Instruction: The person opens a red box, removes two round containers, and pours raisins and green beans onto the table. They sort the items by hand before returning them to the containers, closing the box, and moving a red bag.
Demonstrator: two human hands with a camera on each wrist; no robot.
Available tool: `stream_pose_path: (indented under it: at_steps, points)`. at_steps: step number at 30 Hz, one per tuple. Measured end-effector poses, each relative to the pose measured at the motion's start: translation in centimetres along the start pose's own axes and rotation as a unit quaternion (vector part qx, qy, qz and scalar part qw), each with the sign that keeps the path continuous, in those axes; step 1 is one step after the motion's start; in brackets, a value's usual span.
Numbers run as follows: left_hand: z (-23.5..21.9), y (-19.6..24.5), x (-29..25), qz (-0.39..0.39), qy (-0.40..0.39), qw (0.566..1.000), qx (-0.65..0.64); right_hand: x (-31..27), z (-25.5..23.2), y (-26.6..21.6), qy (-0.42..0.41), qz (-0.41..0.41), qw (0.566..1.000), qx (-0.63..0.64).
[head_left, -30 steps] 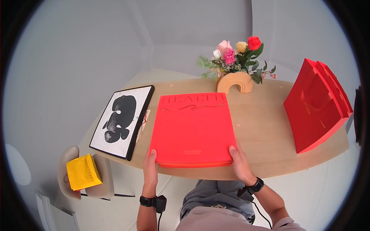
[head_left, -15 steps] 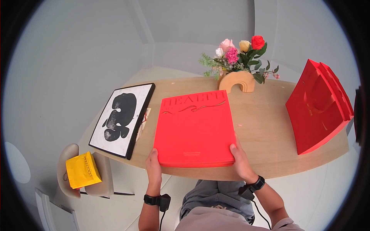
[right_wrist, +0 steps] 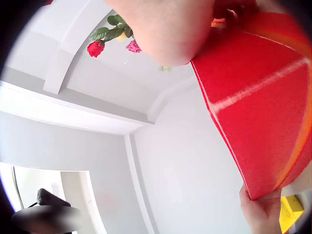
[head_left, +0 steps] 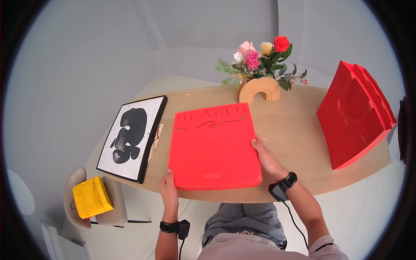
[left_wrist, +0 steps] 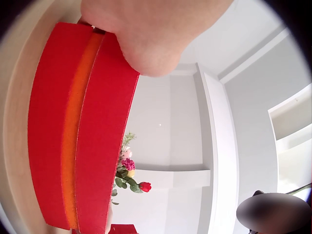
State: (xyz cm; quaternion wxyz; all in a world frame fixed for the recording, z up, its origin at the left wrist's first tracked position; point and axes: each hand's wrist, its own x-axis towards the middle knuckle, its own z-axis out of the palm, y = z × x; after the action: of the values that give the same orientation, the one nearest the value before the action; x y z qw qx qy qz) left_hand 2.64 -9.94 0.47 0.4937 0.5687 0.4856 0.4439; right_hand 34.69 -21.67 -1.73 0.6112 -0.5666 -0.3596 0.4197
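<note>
A flat red gift box [head_left: 214, 151] with raised HEALTH lettering and a wavy gold-edged line faces up in the head view, over the table's front part. Its side, seen in the left wrist view, has two red layers [left_wrist: 100, 141] with an orange band [left_wrist: 73, 131] between them. My left hand [head_left: 169, 188] grips the box's near left corner, thumb along the edge. Halfway up the right side, my right hand [head_left: 268, 158] holds the box with the thumb at the top edge. Most of the other fingers are hidden by the box.
On the wooden table [head_left: 294, 130] stand a framed black-and-white picture [head_left: 130, 138] at left, an arched vase [head_left: 259, 90] with flowers [head_left: 255, 60] at the back, and a large red paper bag [head_left: 353, 117] at right. A chair [head_left: 117, 195] holds a yellow bag [head_left: 92, 197].
My right hand has slid from the near right corner up the box's right side. My left hand stays at the near left corner, and the box is turned slightly.
</note>
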Motion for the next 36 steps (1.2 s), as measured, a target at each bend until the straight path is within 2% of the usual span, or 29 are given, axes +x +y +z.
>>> stream_pose_path:
  at_steps: [4, 7, 17, 20, 23, 25, 28, 30, 33, 36]
  points:
    - [-0.2, 0.0, 0.3, 0.012, -0.014, 1.000, -0.019, 3.2, -1.1, 1.9, 0.004, -0.027, 0.999, -0.027]
    - [-0.2, -0.3, 0.6, 0.006, -0.019, 0.999, -0.033, 2.7, -0.6, -0.3, 0.001, -0.016, 0.999, -0.051]
    - [0.3, -0.5, 0.6, 0.016, -0.012, 1.000, -0.011, 2.3, 0.1, -0.8, -0.018, -0.059, 0.998, -0.006]
    - [0.8, -1.4, 0.9, 0.045, 0.016, 0.998, -0.029, 2.4, 0.0, 0.1, -0.020, -0.080, 0.996, 0.025]
    - [0.8, -3.5, 2.0, 0.043, 0.017, 0.996, -0.076, 2.4, 0.2, 0.8, -0.023, -0.076, 0.995, 0.063]
    - [1.6, -4.0, 2.3, 0.043, 0.070, 0.984, -0.159, 2.3, 0.6, 1.1, -0.019, -0.066, 0.994, 0.085]
    - [1.9, -4.8, 3.1, 0.039, 0.077, 0.967, -0.240, 2.5, 1.2, 2.0, 0.005, -0.044, 0.990, 0.132]
    - [2.0, -5.3, 4.4, 0.035, 0.069, 0.962, -0.262, 2.9, 1.9, 2.4, 0.012, -0.073, 0.979, 0.192]
    - [1.6, -6.5, 7.2, 0.026, 0.064, 0.951, -0.300, 3.8, 3.1, 2.6, 0.029, -0.091, 0.972, 0.215]
    - [1.9, -5.7, 8.8, 0.017, 0.067, 0.940, -0.335, 4.8, 4.2, 2.5, 0.053, -0.111, 0.974, 0.191]
